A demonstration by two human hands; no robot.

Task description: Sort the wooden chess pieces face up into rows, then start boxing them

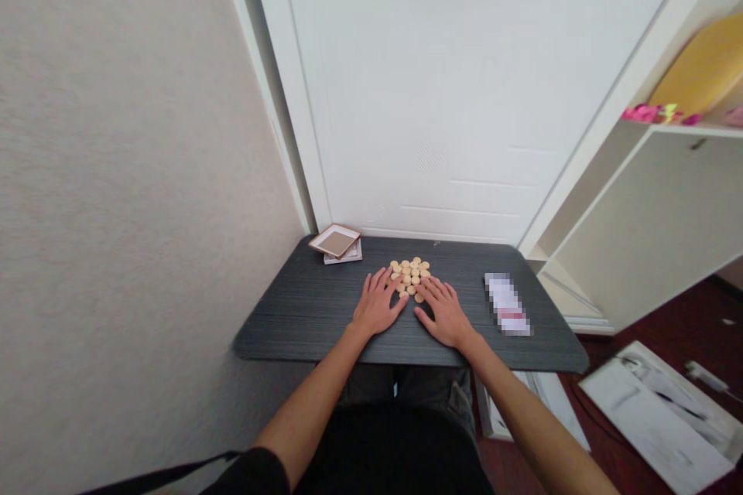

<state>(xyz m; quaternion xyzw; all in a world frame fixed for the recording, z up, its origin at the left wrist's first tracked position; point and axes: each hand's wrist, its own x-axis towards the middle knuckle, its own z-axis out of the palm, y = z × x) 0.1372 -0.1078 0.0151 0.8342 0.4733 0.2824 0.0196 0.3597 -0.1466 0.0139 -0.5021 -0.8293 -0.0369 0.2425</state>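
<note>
Several round, pale wooden discs (411,271) lie in a loose cluster near the middle of the dark table (302,309). On the cluster's left side, my left hand (378,302) rests palm down with its fingers spread, the tips over or against the discs. My right hand (444,312) lies the same way on the right side, its fingertips touching the edge of the cluster. Both thumbs point inward, with a gap between them. Whatever lies under the fingers is partly hidden, and any markings on the discs are too small to make out.
A shallow framed tray (335,240) leans on a white box (348,254) at the table's back left. A blurred-out phone-like rectangle (508,305) lies on the right. The white door panel (429,93) stands behind. White boxes (655,410) are on the floor at right.
</note>
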